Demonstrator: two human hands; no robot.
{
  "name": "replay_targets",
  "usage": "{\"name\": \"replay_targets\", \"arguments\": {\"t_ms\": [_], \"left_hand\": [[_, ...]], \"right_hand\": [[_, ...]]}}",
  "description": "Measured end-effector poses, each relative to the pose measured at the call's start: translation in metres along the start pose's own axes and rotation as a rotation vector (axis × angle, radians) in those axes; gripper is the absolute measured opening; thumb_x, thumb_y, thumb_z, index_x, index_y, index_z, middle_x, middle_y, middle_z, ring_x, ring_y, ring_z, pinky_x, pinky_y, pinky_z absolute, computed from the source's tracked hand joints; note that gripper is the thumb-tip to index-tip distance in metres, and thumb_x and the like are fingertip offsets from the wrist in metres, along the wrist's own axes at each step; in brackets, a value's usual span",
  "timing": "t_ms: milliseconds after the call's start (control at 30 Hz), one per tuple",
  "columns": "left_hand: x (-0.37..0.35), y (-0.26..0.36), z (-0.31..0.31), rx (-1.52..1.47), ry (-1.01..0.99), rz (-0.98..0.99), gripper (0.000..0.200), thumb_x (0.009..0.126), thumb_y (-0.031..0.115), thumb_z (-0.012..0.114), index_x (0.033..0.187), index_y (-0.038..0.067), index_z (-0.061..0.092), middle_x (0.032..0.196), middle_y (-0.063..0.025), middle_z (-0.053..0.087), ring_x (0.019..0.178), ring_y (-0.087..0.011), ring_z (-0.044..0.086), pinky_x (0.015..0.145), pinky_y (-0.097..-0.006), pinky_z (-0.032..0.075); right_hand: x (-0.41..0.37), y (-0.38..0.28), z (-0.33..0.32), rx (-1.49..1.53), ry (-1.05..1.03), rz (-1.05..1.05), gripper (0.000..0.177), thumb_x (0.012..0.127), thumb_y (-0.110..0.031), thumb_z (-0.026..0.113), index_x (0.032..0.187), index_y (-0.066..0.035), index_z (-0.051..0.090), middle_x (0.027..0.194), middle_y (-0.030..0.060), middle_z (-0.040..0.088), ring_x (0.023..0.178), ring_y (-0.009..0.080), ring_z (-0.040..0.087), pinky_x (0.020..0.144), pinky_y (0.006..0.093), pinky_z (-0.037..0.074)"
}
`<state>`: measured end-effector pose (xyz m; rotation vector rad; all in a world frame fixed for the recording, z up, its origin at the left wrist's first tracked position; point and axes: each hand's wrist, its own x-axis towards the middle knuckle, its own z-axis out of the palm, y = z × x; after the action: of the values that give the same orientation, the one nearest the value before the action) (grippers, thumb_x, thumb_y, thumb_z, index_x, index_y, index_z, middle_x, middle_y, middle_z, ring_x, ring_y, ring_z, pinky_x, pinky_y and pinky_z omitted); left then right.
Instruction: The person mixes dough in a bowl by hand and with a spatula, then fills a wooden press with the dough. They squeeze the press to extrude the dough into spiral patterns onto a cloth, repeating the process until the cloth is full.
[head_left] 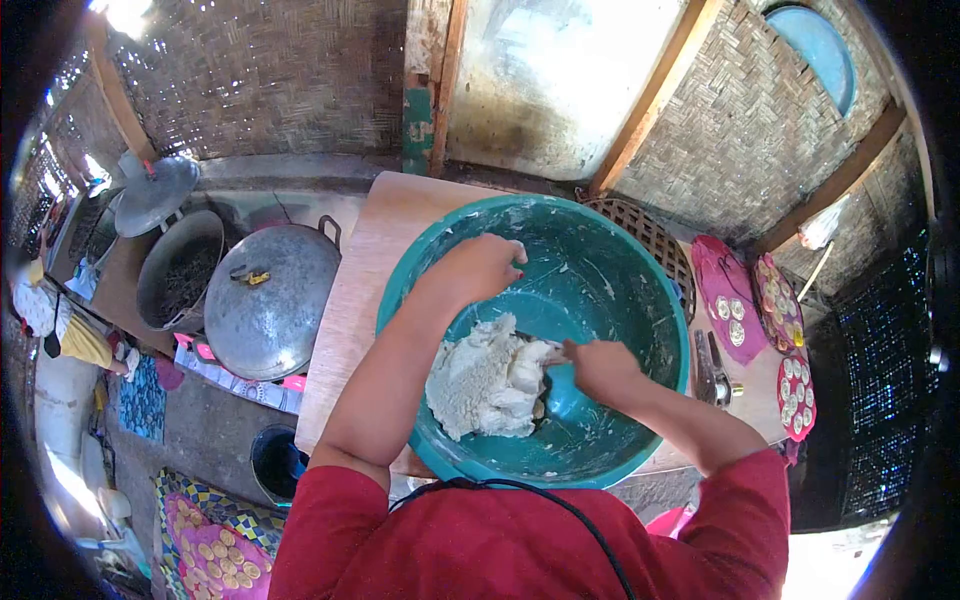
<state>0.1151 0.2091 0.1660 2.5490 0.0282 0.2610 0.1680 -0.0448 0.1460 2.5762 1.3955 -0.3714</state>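
Observation:
A large green basin [655, 330] streaked with white residue stands in front of me on the table. A lumpy mass of off-white dough [480, 385] lies in its lower left part. My left hand [485, 268] hovers over the upper left of the basin, beyond the dough, with bent fingers, white smears on the tips and nothing visible held. At the dough's right side, my right hand [603, 372] is closed, its fingertips on the edge of the mass. The undersides of its fingers are hidden.
Left of the wooden table [370, 240] sit a big lidded pot [270, 310] and an open pot [180, 265]. Pink sheets [735, 275] with round pale pieces and a woven basket [645, 235] lie to the right. A dark bucket [275, 465] stands on the floor.

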Motion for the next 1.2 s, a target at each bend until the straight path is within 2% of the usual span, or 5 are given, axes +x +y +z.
{"name": "replay_targets", "arguments": {"t_ms": [367, 500, 667, 833, 1200], "left_hand": [[0.001, -0.004, 0.000, 0.006, -0.079, 0.047, 0.025, 0.084, 0.018, 0.062, 0.106, 0.005, 0.064, 0.096, -0.0178, 0.067, 0.090, -0.0357, 0.064, 0.079, -0.0433, 0.050], [-0.004, 0.014, -0.009, -0.030, -0.029, -0.005, 0.025, 0.084, 0.017, 0.062, 0.106, 0.005, 0.065, 0.095, -0.0171, 0.067, 0.089, -0.0353, 0.064, 0.078, -0.0431, 0.050], [0.001, 0.015, -0.012, -0.043, 0.014, 0.022, 0.025, 0.085, 0.016, 0.062, 0.107, 0.006, 0.065, 0.093, -0.0162, 0.068, 0.086, -0.0343, 0.064, 0.075, -0.0425, 0.050], [0.005, -0.003, -0.004, 0.028, 0.001, 0.033, 0.025, 0.084, 0.016, 0.061, 0.106, 0.006, 0.065, 0.090, -0.0160, 0.068, 0.084, -0.0337, 0.065, 0.073, -0.0417, 0.050], [0.013, -0.001, -0.009, -0.030, 0.077, 0.175, 0.025, 0.083, 0.013, 0.059, 0.105, 0.005, 0.065, 0.086, -0.0156, 0.067, 0.080, -0.0320, 0.065, 0.070, -0.0395, 0.050]], "right_hand": [[-0.078, -0.071, -0.066, 0.076, -0.225, -0.336, 0.037, 0.080, -0.014, 0.053, 0.116, -0.009, 0.060, 0.079, 0.0172, 0.067, 0.070, 0.0342, 0.067, 0.061, 0.0491, 0.053], [-0.112, -0.018, -0.116, -0.075, -0.106, 0.006, 0.038, 0.079, -0.011, 0.052, 0.117, -0.011, 0.061, 0.079, 0.0170, 0.067, 0.070, 0.0347, 0.067, 0.062, 0.0465, 0.053], [-0.058, 0.014, -0.037, 0.050, -0.062, 0.188, 0.028, 0.082, -0.012, 0.049, 0.106, -0.009, 0.063, 0.085, 0.0198, 0.067, 0.076, 0.0359, 0.067, 0.069, 0.0472, 0.053], [-0.009, -0.025, -0.003, 0.220, -0.109, 0.071, 0.026, 0.082, -0.013, 0.049, 0.101, -0.007, 0.065, 0.094, 0.0218, 0.066, 0.087, 0.0375, 0.066, 0.081, 0.0491, 0.051], [-0.036, -0.092, -0.040, 0.098, -0.093, -0.261, 0.034, 0.081, -0.013, 0.050, 0.112, -0.013, 0.063, 0.092, 0.0214, 0.067, 0.082, 0.0385, 0.066, 0.071, 0.0500, 0.053]]}}
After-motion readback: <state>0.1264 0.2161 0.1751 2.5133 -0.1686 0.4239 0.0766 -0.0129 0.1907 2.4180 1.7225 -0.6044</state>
